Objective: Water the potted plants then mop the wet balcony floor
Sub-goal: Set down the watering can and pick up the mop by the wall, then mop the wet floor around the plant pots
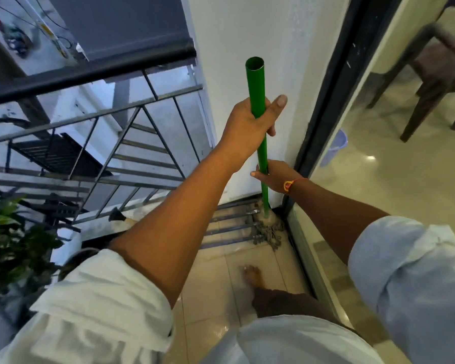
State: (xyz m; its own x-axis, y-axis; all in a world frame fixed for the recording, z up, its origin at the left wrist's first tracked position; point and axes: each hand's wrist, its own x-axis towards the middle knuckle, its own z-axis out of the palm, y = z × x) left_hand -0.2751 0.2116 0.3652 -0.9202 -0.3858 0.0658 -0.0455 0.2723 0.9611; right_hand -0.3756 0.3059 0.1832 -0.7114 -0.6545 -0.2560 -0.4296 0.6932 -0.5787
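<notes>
We hold one green mop point(261, 148) in our two hands, left hand point(247, 124) wrapped round the pole near its top, right hand point(275, 177) gripping lower, mop head point(268, 229) on the floor point(216, 274) in the far corner, one plant point(11, 245) at the left edge, one bucket point(335, 147) beyond.

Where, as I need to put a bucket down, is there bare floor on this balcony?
Bare tiles lie between the foot and the metal bars, bordered right by the door track and left by the potted plant. Crowded: the far corner, where the mop stands on the bars, and the left side along the railing.
</notes>
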